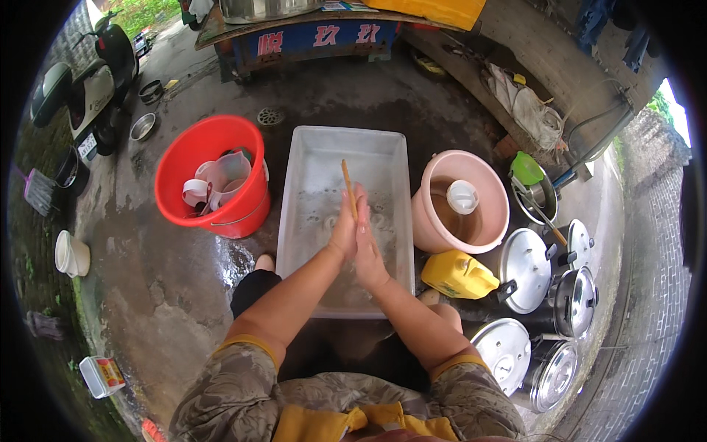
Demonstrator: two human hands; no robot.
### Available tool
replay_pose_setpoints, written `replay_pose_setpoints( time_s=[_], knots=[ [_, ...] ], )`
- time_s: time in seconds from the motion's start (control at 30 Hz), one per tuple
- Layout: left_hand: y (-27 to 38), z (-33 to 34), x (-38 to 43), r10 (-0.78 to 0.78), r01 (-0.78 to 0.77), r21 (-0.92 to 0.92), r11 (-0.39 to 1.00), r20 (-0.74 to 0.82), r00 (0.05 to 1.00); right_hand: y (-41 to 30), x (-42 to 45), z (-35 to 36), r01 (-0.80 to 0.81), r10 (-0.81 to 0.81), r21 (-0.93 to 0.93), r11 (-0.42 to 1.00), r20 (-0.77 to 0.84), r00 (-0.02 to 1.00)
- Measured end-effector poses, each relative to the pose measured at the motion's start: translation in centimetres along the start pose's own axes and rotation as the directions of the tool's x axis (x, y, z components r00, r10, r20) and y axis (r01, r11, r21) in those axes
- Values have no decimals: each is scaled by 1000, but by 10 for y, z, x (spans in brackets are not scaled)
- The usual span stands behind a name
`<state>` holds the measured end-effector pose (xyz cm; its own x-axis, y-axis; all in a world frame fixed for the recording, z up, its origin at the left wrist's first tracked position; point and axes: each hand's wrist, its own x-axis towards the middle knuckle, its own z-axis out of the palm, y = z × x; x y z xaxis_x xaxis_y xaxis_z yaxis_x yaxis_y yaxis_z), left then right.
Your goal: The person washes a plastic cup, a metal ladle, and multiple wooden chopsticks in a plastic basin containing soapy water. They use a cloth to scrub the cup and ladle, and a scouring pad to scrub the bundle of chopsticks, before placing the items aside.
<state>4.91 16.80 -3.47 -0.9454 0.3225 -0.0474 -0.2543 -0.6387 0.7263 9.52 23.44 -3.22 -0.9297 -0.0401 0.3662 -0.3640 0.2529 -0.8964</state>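
Note:
Palm to palm, my left hand (344,235) and my right hand (367,243) press together above a white plastic tub (346,132). Held flat between the palms is a thin wooden stick (346,175), probably one or more chopsticks, with its upper part sticking out beyond my fingers. Cloudy water (315,221) with a few bubbles lies in the tub. Pale shapes show under the surface near my hands, too blurred to name. My forearms hide part of the tub's near half.
Left of the tub stands a red bucket (257,204) of plastic cups and ladles. A pink bucket (500,212) holding brown water and a white cup (463,196), a yellow jug (459,273) and several metal pots with lids (525,271) stand right. A scooter (94,88) is parked far left.

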Motion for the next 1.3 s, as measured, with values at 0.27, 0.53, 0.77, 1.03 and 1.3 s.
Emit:
replay_pose_setpoints(
  time_s=[0.27,0.53,0.77,1.03,1.3],
  knots=[
    [-2,10,-16,-75,82,-65,995,109,991,13,13,-1,-115,115,-90,989,-9,993],
    [15,21,-28,81,16,263,965,-353,932,25,30,-4,-160,150,-100,982,-103,983],
    [39,-15,12,268,-278,-42,960,-163,949,69,4,-1,-407,538,630,662,-21,843],
    [2,-1,-8,154,-131,227,965,-84,985,-26,46,-16,-400,820,846,352,-73,567],
    [-8,19,-25,-8,7,21,1000,62,998,18,26,-4,-178,172,-90,980,-76,982]
  ],
)
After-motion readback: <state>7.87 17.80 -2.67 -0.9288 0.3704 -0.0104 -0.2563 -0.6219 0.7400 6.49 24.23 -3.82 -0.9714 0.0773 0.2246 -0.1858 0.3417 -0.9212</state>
